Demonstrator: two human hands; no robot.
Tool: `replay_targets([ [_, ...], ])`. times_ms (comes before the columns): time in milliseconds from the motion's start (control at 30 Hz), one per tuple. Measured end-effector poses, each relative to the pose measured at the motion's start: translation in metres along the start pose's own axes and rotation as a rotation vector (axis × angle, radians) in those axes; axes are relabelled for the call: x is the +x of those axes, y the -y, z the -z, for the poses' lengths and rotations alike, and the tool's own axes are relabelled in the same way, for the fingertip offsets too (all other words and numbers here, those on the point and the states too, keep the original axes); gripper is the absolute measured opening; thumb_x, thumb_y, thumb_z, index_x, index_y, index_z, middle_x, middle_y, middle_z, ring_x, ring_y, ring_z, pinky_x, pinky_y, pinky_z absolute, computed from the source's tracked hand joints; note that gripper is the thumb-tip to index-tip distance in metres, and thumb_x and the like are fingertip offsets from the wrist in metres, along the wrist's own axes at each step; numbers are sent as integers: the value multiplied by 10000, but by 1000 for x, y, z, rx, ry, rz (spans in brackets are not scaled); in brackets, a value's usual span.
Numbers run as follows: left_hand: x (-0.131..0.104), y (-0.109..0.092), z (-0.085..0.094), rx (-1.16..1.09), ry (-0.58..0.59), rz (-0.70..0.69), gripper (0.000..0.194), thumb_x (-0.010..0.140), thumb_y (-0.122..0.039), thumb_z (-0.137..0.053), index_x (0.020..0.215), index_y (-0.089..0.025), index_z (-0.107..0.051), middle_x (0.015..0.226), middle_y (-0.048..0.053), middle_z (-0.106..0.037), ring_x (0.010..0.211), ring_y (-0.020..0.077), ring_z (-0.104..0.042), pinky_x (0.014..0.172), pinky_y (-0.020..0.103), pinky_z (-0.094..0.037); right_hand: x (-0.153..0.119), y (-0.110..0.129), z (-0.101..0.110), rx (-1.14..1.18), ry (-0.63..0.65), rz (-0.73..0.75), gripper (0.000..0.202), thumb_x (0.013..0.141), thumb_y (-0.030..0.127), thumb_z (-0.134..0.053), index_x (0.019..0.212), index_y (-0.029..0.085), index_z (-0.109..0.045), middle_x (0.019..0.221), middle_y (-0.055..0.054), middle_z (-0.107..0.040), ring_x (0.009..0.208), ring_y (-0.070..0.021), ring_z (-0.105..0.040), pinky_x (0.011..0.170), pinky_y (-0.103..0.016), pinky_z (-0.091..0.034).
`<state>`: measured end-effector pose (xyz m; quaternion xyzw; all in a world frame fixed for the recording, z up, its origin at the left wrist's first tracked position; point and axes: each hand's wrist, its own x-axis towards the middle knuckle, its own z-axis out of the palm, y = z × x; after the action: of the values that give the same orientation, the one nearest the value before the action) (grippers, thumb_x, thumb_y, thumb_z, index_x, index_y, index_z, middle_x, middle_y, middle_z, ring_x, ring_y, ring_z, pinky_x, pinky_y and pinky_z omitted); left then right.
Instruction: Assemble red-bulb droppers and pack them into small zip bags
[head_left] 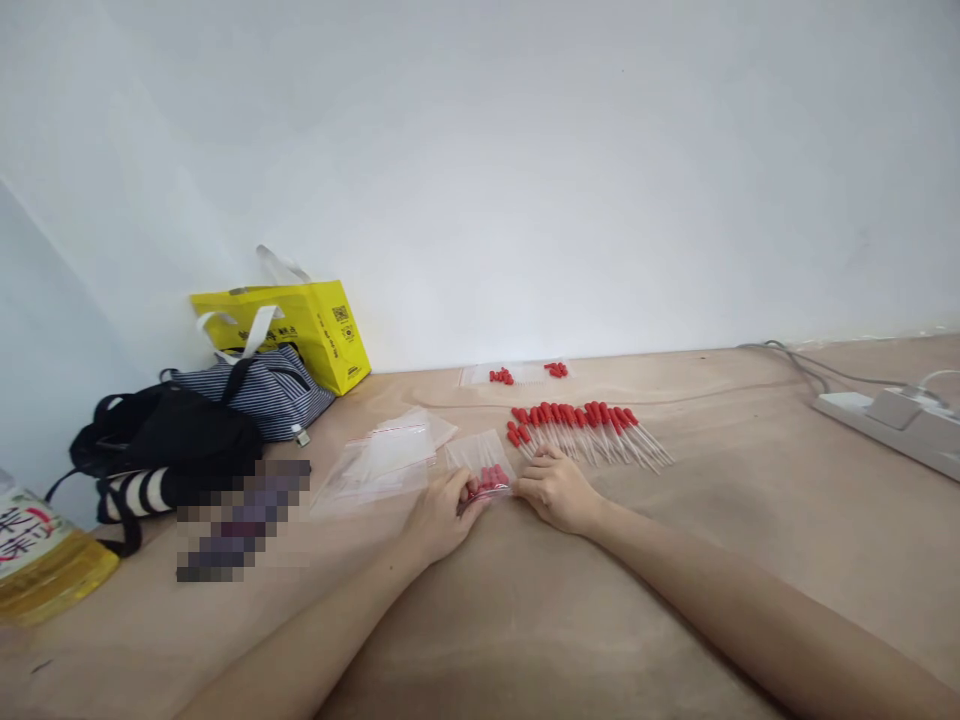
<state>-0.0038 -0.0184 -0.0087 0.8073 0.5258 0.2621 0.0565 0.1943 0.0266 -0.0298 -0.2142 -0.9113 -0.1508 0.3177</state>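
A small clear zip bag lies on the table between my hands, its mouth edge toward me. Inside are several droppers with red rubber bulbs and pale thin stems pointing away. My left hand pinches the left end of the bag's mouth. At its right end, my right hand has its fingers closed on the edge. Just beyond my right hand lies a spread of loose red-bulb droppers. Left of the filled bag, a pile of flat clear zip bags overlaps.
Against the wall, filled clear bags hold more red-bulb pieces. At left stand a yellow carrier bag, a striped bag, a black bag and a bottle of yellow liquid. A white power strip with cables sits at right.
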Motion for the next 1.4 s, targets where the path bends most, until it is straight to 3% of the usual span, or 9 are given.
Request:
replay_targets([
  [300,8,5,-5,-29,-37,85,99,731,-192,-487,657,-180,-422,583,-39,-463,563,121,-451,546,227,-342,1,0,-1,5,-8,-35,277,840,145,-399,652,169,-600,538,11,-547,544,-99,-439,670,-271,-258],
  [500,6,3,-9,-18,-40,135,115,741,-220,-475,651,-186,-413,467,-84,-327,458,106,-387,475,211,-283,-1,0,-2,3,-6,-35,258,836,148,-410,671,170,-607,536,12,-541,543,-98,-443,649,-261,-258],
  [600,5,4,-5,-35,-47,123,139,720,-266,-523,665,-181,-427,527,-70,-395,509,106,-421,499,212,-317,-2,0,-2,-15,-24,-72,235,829,140,-420,683,171,-602,558,12,-555,553,-95,-457,663,-266,-258],
  [767,1,11,5,-119,9,32,259,626,-295,-652,793,-179,-491,732,-27,-528,658,123,-490,585,230,-407,-2,-2,-3,-140,-67,-104,201,809,127,-453,675,176,-595,579,6,-570,585,-109,-460,742,-305,-252],
  [867,-1,16,7,-84,14,1,140,713,-257,-577,804,-175,-508,722,-18,-547,640,118,-515,578,229,-434,1,-3,-4,-233,-76,-68,222,803,100,-445,646,172,-585,577,-4,-567,606,-123,-448,774,-332,-242],
  [933,-2,19,8,3,12,-99,85,774,-247,-508,813,-175,-528,738,1,-569,661,126,-541,604,243,-452,1,-4,-4,-260,-69,-47,250,797,82,-435,604,168,-569,569,-9,-562,609,-127,-439,784,-344,-235],
  [1167,0,27,13,333,-89,-453,197,820,-271,-452,941,-191,-584,883,67,-620,792,160,-598,718,275,-493,-1,-7,-5,-110,-71,-175,205,737,94,-461,572,170,-555,556,11,-562,575,-105,-433,738,-321,-225],
  [1400,-2,32,8,395,-158,-554,230,858,-180,-384,868,-193,-614,821,42,-660,776,145,-622,717,266,-514,-2,-9,-5,-5,-106,-217,154,751,137,-473,657,180,-586,616,8,-601,605,-109,-471,744,-313,-229],
])
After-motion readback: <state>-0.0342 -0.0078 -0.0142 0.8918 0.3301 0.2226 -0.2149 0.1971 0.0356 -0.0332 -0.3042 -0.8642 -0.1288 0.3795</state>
